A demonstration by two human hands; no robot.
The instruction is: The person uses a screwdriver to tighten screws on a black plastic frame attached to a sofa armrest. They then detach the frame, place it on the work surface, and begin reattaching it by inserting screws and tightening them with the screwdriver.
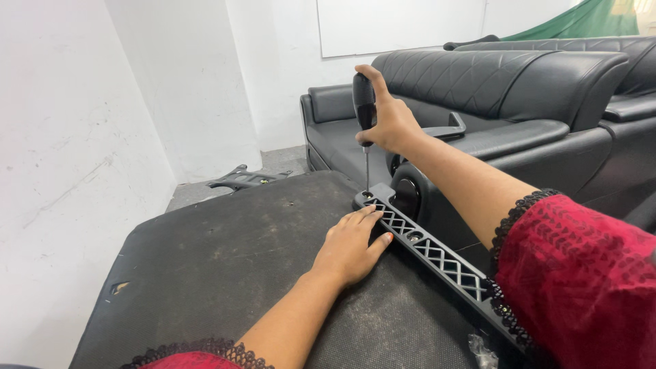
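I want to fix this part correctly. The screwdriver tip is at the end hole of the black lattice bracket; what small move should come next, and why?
Probably turn the screwdriver with the right hand, pressing straight down. Its shaft stands upright in the end hole of the lattice bracket, and the left hand lies flat beside the bracket, steadying it.

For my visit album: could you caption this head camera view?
Right hand stands a screwdriver upright on a black lattice bracket; left hand rests beside it.

My right hand (384, 116) is raised, fingers curled in a fist; my left hand (350, 246) lies flat, palm seemingly down.
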